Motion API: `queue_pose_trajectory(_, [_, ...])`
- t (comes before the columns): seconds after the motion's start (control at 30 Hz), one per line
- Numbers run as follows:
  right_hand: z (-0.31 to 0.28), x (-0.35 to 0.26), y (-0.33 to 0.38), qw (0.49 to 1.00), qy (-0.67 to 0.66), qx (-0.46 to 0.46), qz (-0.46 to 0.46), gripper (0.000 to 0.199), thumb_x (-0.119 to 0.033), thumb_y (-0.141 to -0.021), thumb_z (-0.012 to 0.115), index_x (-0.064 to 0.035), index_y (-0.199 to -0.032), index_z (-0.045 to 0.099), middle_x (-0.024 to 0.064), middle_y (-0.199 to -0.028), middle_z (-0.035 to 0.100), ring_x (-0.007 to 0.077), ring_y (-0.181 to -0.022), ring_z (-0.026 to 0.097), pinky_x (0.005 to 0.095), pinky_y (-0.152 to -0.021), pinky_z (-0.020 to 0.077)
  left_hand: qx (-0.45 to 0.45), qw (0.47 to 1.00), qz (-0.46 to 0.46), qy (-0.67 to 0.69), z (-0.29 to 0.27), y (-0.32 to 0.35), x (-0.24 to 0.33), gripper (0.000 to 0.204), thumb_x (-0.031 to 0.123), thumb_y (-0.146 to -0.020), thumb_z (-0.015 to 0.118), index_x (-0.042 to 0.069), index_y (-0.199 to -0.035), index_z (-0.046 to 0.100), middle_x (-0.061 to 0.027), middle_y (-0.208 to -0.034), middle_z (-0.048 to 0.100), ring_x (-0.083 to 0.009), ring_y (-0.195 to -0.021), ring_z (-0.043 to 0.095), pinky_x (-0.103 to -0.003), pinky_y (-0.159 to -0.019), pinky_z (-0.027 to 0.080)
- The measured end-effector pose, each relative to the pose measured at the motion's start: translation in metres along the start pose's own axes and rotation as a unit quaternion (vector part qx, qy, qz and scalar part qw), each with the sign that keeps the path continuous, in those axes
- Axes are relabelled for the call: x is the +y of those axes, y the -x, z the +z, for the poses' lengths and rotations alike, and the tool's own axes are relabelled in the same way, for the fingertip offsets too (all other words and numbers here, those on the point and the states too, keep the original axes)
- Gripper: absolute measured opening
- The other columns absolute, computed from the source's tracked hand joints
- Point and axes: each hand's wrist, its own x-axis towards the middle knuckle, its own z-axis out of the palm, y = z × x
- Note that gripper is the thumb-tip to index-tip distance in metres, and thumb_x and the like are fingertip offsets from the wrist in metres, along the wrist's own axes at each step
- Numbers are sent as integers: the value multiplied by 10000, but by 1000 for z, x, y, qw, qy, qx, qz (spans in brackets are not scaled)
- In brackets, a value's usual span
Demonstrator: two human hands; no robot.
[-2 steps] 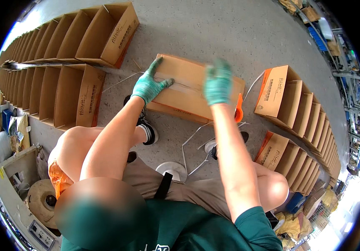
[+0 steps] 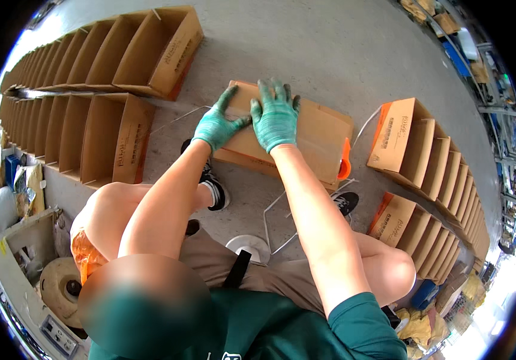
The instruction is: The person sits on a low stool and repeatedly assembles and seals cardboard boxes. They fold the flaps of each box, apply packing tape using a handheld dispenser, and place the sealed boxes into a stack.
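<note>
A closed brown cardboard box (image 2: 321, 123) lies on the floor in front of me, with a seam along its top. My left hand (image 2: 219, 123), in a green glove, rests on the box's left end, thumb and fingers apart. Beside it my right hand (image 2: 275, 117), gloved the same, lies flat on the top with its fingers spread. Neither hand grips anything. At the box's right end is an orange plastic piece (image 2: 345, 159) whose kind I cannot make out. A white strap (image 2: 265, 219) trails over the floor on the near side of the box.
Rows of open cardboard boxes stand at left (image 2: 133, 141) and right (image 2: 393, 135). A grey machine (image 2: 15, 279) with a reel is at lower left. Shelving (image 2: 489, 108) lines the far right. My shoes (image 2: 213, 189) flank the box's near side.
My right hand has moved left along the box top, from its right part to beside my left hand, and now lies flat. My left hand stays at the left end.
</note>
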Motion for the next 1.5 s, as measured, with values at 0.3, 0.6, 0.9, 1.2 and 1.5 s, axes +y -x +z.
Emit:
queue_pose_trajectory(0.3, [-48,148,64,991,18,-105,75,597,-462,-990,467,-153,-1496,391,247,-1497,401,436,-1411,338,516,-1160,290,-15,990,-136,-15,-3,2,-21,656,466,-1015,468,204,-1563,220,-290,-1294,582,-441,-1204,555,-487,-1003,431])
queue_pose_trajectory(0.6, [-46,204,77,644,-531,-171,524,944,-735,-860,546,-71,-1501,347,118,-1554,355,303,-1363,426,414,-1136,343,-42,939,-239,244,-37,-16,21,923,830,-873,243,66,-1297,540,-129,-1181,588,-294,-1112,536,-513,-943,414])
queue_pose_trajectory(0.9, [-141,180,64,686,-621,-174,337,720,-17,-791,483,-139,-1496,397,44,-1506,436,207,-1262,513,440,-955,514,-89,849,-289,433,-106,18,65,1127,932,-760,338,41,-1446,421,-236,-1429,453,-432,-1285,469,-660,-1036,375])
queue_pose_trajectory(1.2, [-133,118,9,815,-562,-50,130,780,126,-811,498,-85,-1540,319,56,-1552,388,218,-1436,353,360,-1181,291,-10,902,-242,358,-108,8,-10,317,140,-964,572,15,-1255,547,-189,-1179,626,-364,-949,679,-557,-696,630])
queue_pose_trajectory(1.5, [-96,174,41,843,-473,-155,202,528,39,-954,531,-62,-1462,427,97,-1480,482,193,-1343,462,337,-1104,386,213,826,-369,370,-109,-80,-94,415,299,-879,698,60,-1208,618,-130,-1158,670,-261,-995,670,-395,-799,577])
